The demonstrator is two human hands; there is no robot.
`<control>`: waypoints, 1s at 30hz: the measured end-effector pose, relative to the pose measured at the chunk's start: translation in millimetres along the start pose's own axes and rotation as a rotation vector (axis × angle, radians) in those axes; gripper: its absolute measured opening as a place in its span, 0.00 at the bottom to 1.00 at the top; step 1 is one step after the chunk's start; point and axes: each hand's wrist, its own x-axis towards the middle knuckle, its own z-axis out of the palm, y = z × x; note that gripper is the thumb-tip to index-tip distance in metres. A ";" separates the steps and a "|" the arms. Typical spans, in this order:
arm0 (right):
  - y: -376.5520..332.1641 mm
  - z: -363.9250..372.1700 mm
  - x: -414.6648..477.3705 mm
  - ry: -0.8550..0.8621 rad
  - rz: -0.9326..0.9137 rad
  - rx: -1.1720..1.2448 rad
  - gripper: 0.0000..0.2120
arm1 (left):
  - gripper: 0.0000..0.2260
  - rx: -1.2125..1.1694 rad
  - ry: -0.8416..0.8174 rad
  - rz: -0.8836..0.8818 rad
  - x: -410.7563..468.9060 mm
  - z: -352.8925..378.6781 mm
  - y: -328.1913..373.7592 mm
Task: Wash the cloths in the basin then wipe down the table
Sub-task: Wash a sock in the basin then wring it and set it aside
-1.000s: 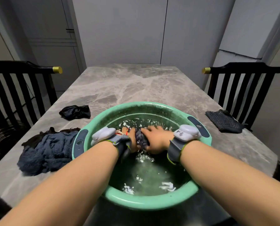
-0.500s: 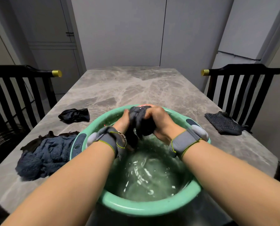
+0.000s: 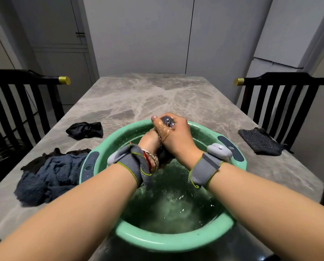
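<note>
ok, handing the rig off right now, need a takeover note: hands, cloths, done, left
Left hand: grips the lower part of the wet dark cloth, above the water in the green basin.
Right hand: grips its upper end; looks like wringing.
On the table: blue towel against the basin's left side, black cloth beyond it, grey cloth on the right.
Done: one cloth wetted. Cannot tell whether the others are washed.
Left: finish wringing, wash the rest, wipe the table.
</note>
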 end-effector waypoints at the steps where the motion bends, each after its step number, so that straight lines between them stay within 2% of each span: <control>1: 0.4 -1.0 2.4 0.015 0.030 0.006 0.18 | 0.20 0.076 0.026 -0.012 -0.5 1.2 0.3; 4: 4.6 -2.5 6.9 0.067 0.068 0.011 0.22 | 0.23 0.248 0.080 0.019 0.3 6.4 -1.8; 8: 7.5 -4.1 11.1 0.116 0.094 -0.043 0.25 | 0.21 0.422 0.187 0.050 4.5 4.6 -1.5; 11: 5.3 -9.6 11.3 0.099 0.084 -0.075 0.25 | 0.19 0.646 0.231 0.092 10.9 2.7 3.0; 13: 8.5 -13.0 12.7 0.047 0.076 -0.181 0.24 | 0.21 0.813 0.249 0.115 11.3 -0.1 6.0; 15: 16.1 -18.6 15.4 -0.061 0.114 -0.351 0.20 | 0.23 1.010 0.254 0.137 5.7 -8.7 10.0; 18: 19.2 -28.6 14.8 -0.360 0.343 -0.457 0.14 | 0.20 1.225 0.370 0.150 2.6 -28.1 12.1; 21: 10.8 -36.2 7.1 -0.750 0.372 -0.810 0.04 | 0.19 1.244 0.422 0.128 7.3 -38.4 10.3; 22: 8.0 -37.1 4.0 -0.840 0.334 -0.943 0.07 | 0.20 1.211 0.415 0.109 9.2 -38.0 11.6; 24: 10.6 -35.2 0.1 -0.888 0.281 -1.039 0.21 | 0.19 1.230 0.366 0.072 10.7 -38.4 14.6; 26: 17.2 -30.3 -3.2 -0.861 0.229 -0.971 0.28 | 0.17 1.383 0.251 -0.038 12.1 -40.7 12.2; 28: 23.4 -25.5 -7.0 -0.882 0.179 -0.961 0.25 | 0.17 1.560 0.163 -0.134 12.3 -39.7 0.5; 30: 29.7 -20.7 -9.6 -0.910 0.194 -1.064 0.19 | 0.16 1.670 0.164 -0.143 11.6 -41.2 -13.6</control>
